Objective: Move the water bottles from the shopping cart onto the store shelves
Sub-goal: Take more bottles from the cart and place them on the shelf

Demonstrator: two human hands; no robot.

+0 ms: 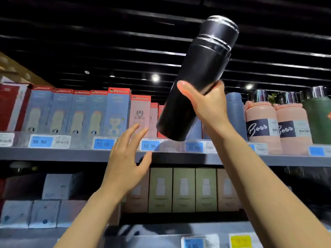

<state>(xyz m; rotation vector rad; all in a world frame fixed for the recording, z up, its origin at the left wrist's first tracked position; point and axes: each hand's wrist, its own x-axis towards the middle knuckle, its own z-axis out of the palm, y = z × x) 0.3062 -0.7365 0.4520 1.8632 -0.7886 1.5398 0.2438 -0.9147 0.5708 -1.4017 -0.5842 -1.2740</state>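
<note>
A tall black water bottle (198,77) with silver rings near its cap is held high and tilted, cap up to the right, in front of the top shelf (53,154). My right hand (206,102) grips it around the middle, thumb across the front. My left hand (127,156) is raised lower left of the bottle with fingers spread, touching nothing. The shopping cart is out of sight.
The top shelf carries blue and pink boxed bottles (116,111) on the left, a blue bottle (235,113), pink jugs (261,126) and a green jug (318,119) on the right. Blue price tags (149,145) line its edge. Green and white boxes (183,189) fill the shelf below.
</note>
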